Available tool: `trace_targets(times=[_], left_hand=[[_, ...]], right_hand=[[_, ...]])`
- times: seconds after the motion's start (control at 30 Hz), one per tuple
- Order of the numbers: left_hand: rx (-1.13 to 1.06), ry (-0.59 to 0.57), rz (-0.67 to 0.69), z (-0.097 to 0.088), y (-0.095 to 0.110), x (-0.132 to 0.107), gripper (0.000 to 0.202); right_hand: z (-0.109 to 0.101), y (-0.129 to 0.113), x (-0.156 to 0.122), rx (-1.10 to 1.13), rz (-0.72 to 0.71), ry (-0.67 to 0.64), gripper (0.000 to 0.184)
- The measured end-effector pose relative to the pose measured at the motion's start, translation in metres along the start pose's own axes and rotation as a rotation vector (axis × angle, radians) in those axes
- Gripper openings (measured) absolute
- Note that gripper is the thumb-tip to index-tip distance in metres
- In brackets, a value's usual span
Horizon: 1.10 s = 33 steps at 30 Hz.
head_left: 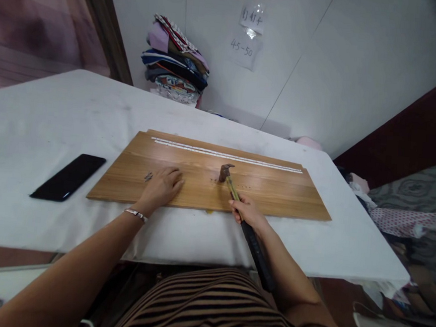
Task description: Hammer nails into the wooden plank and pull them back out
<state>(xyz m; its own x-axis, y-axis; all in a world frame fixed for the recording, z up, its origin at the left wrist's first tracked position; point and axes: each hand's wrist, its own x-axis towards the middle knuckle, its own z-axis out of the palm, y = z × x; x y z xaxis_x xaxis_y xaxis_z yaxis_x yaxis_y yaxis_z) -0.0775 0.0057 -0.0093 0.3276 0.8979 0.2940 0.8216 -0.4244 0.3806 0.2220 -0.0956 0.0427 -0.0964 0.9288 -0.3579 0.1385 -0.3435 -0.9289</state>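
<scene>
My right hand (247,211) is wrapped around the shaft of a claw hammer (232,188), its black grip trailing back toward my forearm. The rusty-brown hammer head is over the middle of a wooden board (195,172); I cannot tell whether it touches the wood. A row of small dark nails or marks (244,187) runs across the board beside the head. My left hand (164,183) rests flat on the board, fingers stretched out and holding nothing. Left of it lies a small pile of nails (148,176).
Two white measuring strips (226,155) run along the board's far side. A black phone (68,178) lies on the white-covered table (38,121) to the left. Folded clothes (176,61) are stacked against the wall at the back. Patterned cloth (408,222) is beyond the table's right edge.
</scene>
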Motion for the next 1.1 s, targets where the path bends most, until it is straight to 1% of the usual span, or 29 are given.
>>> trace_targets(times=[0.2,0.4,0.57,0.73,1.0,1.1], left_hand=[[0.004,-0.005,-0.001,0.0008,-0.0015,-0.0011,0.038],[0.029,-0.01,0.0,0.0013,-0.0035,-0.0012,0.043],[0.018,0.007,0.007,0.0015,-0.0041,-0.0016,0.043],[0.017,0.025,0.006,0.0028,-0.0045,-0.001,0.041],[0.02,0.005,0.018,0.0011,-0.0045,-0.0013,0.042],[0.014,0.009,0.017,0.0006,-0.0037,-0.0014,0.041]], right_hand=[[-0.0012,0.0011,-0.0003,0.009,-0.014,0.005,0.029],[0.0003,0.0028,0.0026,0.008,-0.005,-0.001,0.021],[0.0007,0.0014,0.0026,0.017,-0.025,-0.001,0.025],[0.0016,0.0035,0.0032,0.045,0.005,-0.016,0.02],[0.0016,0.0008,0.0044,0.065,-0.021,-0.022,0.022],[0.0022,0.0002,0.0042,0.069,-0.001,-0.02,0.023]])
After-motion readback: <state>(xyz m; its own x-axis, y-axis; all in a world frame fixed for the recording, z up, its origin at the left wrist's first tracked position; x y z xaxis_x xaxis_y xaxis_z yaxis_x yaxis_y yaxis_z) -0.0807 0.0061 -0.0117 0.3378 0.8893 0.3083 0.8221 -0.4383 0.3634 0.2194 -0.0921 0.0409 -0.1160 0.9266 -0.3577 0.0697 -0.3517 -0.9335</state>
